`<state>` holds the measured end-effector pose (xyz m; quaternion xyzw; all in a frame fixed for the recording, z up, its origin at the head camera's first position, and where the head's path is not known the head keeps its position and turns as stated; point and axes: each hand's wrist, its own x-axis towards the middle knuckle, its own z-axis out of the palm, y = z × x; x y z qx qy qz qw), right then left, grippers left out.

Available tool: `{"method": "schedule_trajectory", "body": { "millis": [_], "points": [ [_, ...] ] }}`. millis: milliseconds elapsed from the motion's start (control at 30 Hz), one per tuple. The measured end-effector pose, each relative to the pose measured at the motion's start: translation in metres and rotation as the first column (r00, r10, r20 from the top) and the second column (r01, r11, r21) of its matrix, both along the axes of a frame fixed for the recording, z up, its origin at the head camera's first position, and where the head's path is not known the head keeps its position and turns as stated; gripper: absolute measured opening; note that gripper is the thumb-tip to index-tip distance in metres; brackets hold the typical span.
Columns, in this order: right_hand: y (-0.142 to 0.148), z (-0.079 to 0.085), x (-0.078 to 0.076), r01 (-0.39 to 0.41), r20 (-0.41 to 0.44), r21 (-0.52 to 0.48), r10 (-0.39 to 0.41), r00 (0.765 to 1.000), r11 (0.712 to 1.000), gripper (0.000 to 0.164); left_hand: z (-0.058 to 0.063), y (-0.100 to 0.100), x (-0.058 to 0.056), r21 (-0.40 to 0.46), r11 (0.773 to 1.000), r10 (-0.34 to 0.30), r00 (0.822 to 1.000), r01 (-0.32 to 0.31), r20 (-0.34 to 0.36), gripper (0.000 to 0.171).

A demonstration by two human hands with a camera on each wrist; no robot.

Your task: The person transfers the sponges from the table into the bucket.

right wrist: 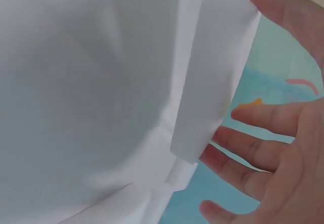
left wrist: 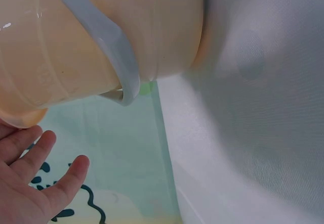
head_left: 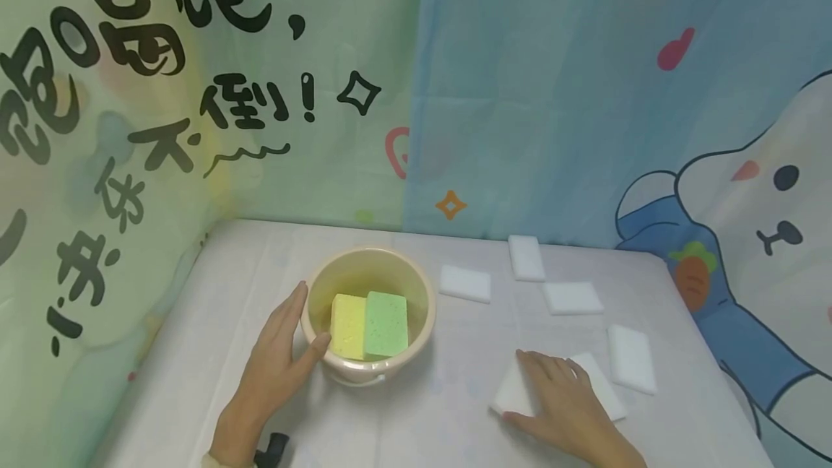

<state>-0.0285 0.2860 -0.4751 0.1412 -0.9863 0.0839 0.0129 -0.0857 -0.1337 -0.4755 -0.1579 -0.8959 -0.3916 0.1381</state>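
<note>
The right hand [head_left: 559, 403] is holding a white block [right wrist: 212, 77] near its ends: the thumb is bearing on one end, the fingertips on the opposite end. A second white block [head_left: 603, 385] is projecting from beneath the right side of this hand; whether the two blocks are touching cannot be determined.

A third white block [head_left: 633, 358] is lying near the grip, to its right. A fourth [head_left: 573, 298] is lying beyond the fingertips, a fifth [head_left: 526, 258] is lying farther out, close to the backdrop, and a sixth [head_left: 464, 284] is lying beyond the grip and to its left, just beside the bucket [head_left: 383, 273].

The cream bucket is standing upright, well apart from the right-hand grip on its left side. It is containing a yellow block [head_left: 347, 327] and a green block [head_left: 388, 323], set side by side. A grey handle [left wrist: 117, 44] is hanging against its outer wall.

The left hand [head_left: 276, 352] is resting against the near left rim with fingers extended, not gripping.

All items are being supported by a white-covered table [head_left: 429, 417]. A printed backdrop [head_left: 520, 128] is rising behind it.
</note>
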Motion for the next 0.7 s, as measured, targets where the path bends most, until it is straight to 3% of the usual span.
{"method": "schedule_trajectory", "body": {
  "millis": [367, 700],
  "points": [
    [-0.013, 0.028, -0.019, -0.103, -0.042, -0.043, 0.101, 0.994, 0.994, 0.089, -0.001, 0.000, -0.001, -0.001, 1.000, -0.001, 1.000, 0.001, 0.001, 0.079],
    [-0.028, 0.056, -0.040, -0.201, -0.118, -0.040, 0.195, 0.974, 0.979, 0.090, -0.001, 0.000, -0.002, 0.012, 1.000, -0.004, 1.000, 0.004, 0.017, 0.079]
  ]
}}
